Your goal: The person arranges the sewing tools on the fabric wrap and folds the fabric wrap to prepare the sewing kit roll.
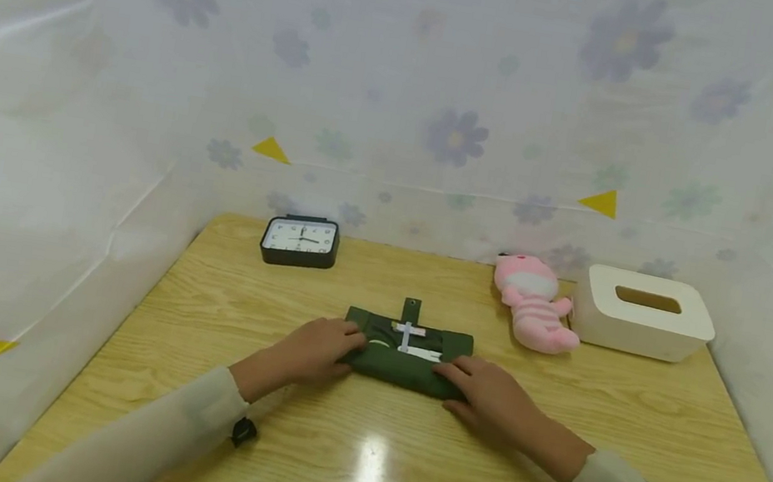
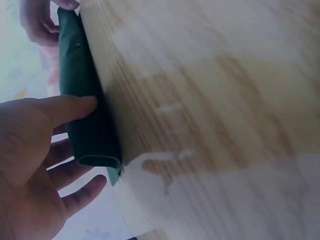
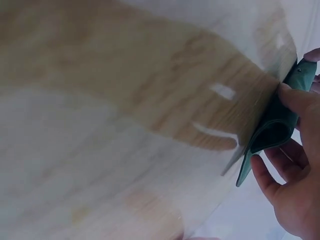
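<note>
A dark green fabric roll-up pouch [image 1: 404, 369] lies on the wooden table, its near side rolled over and its far part lying flat. On the flat part, slim white items [image 1: 420, 353] show beside a pale strap, and a snap tab [image 1: 411, 311] sticks out at the far edge. My left hand [image 1: 319, 351] grips the roll's left end, thumb [image 2: 75, 109] on the near side and fingers over the far side. At the right end my right hand [image 1: 494, 397] holds the roll likewise, its thumb [image 3: 296, 100] pressed on the fabric. Both wrist views show the roll's hollow end.
Behind the pouch to the left stands a black-framed alarm clock [image 1: 300, 241]. A pink plush toy [image 1: 536, 305] lies at the back right, beside a white tissue box [image 1: 644, 315]. Flower-patterned sheeting [image 1: 392, 107] encloses the table [image 1: 352, 455] at the back and sides.
</note>
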A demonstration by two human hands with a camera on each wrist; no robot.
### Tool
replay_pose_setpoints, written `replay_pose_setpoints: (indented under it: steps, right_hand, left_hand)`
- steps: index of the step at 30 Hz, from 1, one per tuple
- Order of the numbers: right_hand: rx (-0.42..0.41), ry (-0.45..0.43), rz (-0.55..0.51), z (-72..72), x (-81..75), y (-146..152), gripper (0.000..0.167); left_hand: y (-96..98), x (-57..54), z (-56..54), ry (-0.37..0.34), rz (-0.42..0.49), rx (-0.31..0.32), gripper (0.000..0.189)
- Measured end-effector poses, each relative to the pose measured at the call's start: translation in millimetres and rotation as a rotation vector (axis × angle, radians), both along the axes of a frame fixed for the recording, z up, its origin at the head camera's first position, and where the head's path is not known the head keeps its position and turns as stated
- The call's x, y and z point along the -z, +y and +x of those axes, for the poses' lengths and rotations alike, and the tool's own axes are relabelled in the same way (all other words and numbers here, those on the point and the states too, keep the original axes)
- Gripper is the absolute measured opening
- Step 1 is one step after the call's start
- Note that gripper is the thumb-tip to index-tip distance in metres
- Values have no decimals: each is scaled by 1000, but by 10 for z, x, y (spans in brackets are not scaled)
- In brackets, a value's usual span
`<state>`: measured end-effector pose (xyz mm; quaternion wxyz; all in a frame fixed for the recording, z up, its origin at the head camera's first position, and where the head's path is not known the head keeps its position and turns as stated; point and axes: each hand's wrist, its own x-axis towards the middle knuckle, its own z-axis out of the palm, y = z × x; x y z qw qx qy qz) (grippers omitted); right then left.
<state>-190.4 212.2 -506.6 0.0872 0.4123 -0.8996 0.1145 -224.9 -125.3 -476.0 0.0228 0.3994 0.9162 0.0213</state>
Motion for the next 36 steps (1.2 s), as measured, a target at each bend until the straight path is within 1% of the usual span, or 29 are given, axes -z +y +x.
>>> replay_pose_setpoints:
  steps: [2, 3, 6, 8, 13, 16, 18, 20, 23, 25, 29, 32, 36]
  right_hand:
    - [-22, 34, 4, -27, -3, -7, 52]
    - [-28, 44, 10, -44, -6, -9, 51]
    - [-23, 28, 16, -97, -25, -7, 45]
    - [-10, -26, 8, -130, -43, 8, 41]
    - [23, -238, -69, -224, -91, 56, 33]
    - [29, -348, -143, -288, -115, 77, 32]
    - [46, -422, -198, -331, -124, 90, 32]
    - [67, -488, -241, -373, -131, 100, 33]
    - [121, -573, -288, -444, -137, 107, 32]
    - [151, -609, -306, -494, -145, 105, 31]
    - [224, -674, -332, -601, -133, 87, 32]
    - [283, -709, -346, -669, -113, 65, 31]
    - [339, -686, -354, -748, -76, 29, 28]
  left_hand:
    - [-2, 7, -7, 17, 13, 8, 23]
    - [-3, 7, -12, 14, 19, 6, 21]
    - [-6, 5, -39, -27, 58, -19, 17]
    - [-1, -3, -63, -70, 98, -47, 15]
    - [5, -28, -159, -160, 203, -83, 6]
    - [10, -47, -215, -222, 252, -84, 13]
    - [19, -52, -254, -252, 275, -84, 23]
    - [33, -57, -292, -283, 290, -91, 29]
    - [55, -46, -362, -312, 303, -118, 28]
    - [67, -36, -411, -338, 314, -149, 28]
    - [95, 5, -528, -413, 327, -208, 30]
    - [117, 38, -607, -465, 308, -239, 28]
    - [136, 51, -651, -493, 265, -272, 24]
